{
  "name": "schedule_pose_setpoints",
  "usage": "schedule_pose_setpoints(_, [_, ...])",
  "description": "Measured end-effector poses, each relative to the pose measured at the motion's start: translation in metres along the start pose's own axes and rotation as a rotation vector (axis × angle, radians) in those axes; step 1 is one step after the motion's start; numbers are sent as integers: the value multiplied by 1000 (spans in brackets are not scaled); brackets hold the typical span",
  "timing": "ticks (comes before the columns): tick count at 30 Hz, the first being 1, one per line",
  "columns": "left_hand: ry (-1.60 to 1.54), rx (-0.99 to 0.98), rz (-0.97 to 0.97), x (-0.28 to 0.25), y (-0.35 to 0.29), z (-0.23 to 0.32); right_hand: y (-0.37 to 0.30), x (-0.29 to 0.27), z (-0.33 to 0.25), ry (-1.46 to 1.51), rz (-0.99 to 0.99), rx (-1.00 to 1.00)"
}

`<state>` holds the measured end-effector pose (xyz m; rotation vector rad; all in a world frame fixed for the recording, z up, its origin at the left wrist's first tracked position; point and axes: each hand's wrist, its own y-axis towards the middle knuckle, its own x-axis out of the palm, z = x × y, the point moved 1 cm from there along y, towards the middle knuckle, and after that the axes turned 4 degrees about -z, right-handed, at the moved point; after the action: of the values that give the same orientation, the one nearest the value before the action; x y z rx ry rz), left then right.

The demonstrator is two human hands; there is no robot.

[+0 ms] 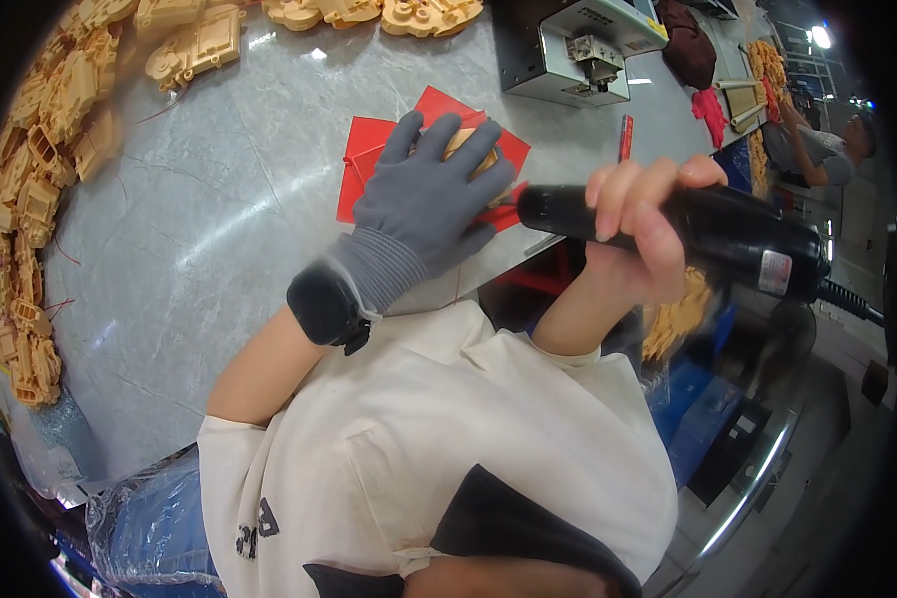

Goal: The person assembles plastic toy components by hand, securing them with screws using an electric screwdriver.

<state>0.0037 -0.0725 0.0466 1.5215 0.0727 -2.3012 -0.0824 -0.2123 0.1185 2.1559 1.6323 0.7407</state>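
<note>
My left hand (421,179), in a grey glove, lies palm down with fingers spread. Under it a beige plastic part (465,149) shows only in small patches between the fingers; most of it is covered. Part and hand rest on a red holder (359,184) with pointed corners on the table. In my bare right hand (640,214) is a black electric screwdriver (743,239), held almost level with its cable trailing right. Its narrow tip points left and reaches the side of the part beside my left hand; the exact contact is hidden.
Beige plastic parts (42,199) are piled along the table's (209,229) left rim, with more at the back. A grey metal machine (578,55) stands at the back right. A red marker-like stick (625,138) lies near the screwdriver. Another person (817,149) is at the far right.
</note>
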Motion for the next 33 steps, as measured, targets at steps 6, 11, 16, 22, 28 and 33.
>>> schedule_pose_setpoints(6, [-6, 1, -1, 0, 1, 1, 1, -2, -5, 20, 20, -22])
schedule_pose_setpoints(11, [-15, -7, 5, 1, 0, 1, 1, -1, -4, 23, 6, -5])
schedule_pose_setpoints(16, [-28, -11, 16, 2, 0, 0, 2, 0, 1, -14, 8, 5])
schedule_pose_setpoints(22, [-38, 0, 27, 1, 1, 1, 3, 3, -2, -16, -26, 33])
schedule_pose_setpoints(28, [-43, -7, 40, 2, 0, -1, 6, 8, 5, -18, -19, 63])
schedule_pose_setpoints(33, [-53, -5, 40, 2, 0, -2, 8, 9, 6, -33, 2, 43])
